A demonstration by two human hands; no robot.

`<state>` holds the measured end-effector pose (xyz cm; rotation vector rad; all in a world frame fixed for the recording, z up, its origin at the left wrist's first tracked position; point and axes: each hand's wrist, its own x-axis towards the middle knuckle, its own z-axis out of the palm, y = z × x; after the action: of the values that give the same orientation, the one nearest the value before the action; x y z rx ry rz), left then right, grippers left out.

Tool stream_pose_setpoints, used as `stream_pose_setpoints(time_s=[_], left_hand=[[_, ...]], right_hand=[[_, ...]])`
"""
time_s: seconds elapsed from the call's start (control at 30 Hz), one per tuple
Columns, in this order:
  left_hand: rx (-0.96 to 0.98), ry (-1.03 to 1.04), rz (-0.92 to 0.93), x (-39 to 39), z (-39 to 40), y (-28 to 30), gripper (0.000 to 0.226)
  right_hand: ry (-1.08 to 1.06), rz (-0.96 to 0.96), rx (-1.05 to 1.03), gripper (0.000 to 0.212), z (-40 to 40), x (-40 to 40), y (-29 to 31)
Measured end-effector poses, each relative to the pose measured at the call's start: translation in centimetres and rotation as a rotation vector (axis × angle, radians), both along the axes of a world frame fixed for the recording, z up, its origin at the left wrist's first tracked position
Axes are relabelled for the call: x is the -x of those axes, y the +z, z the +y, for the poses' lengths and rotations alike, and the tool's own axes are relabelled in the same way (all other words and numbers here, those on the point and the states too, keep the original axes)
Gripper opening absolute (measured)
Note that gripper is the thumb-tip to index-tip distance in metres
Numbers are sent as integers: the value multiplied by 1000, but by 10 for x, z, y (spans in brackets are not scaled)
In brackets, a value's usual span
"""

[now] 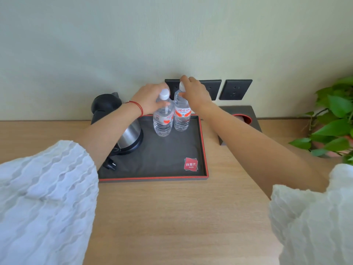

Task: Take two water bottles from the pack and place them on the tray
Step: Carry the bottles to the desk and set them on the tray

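Note:
Two clear water bottles with white caps and orange-red labels stand upright side by side at the far end of the dark tray, which has a red rim. My left hand wraps the neck and shoulder of the left bottle. The fingers of my right hand close around the cap and neck of the right bottle. Both bottle bases rest on the tray's floor. The pack is not in view.
A black and steel kettle stands on the tray's left part, its plug lying on the tray. A dark tissue box sits right of the tray, a leafy plant at far right. Wall sockets are behind.

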<state>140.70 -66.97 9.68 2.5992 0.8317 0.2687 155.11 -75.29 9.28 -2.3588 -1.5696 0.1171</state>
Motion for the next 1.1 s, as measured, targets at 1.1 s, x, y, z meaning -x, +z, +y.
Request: stream_pose_setpoints(time_s=[1.1], left_hand=[[46, 483, -263, -29, -10, -13, 26]], right_hand=[[7, 15, -24, 36, -1, 3, -2]])
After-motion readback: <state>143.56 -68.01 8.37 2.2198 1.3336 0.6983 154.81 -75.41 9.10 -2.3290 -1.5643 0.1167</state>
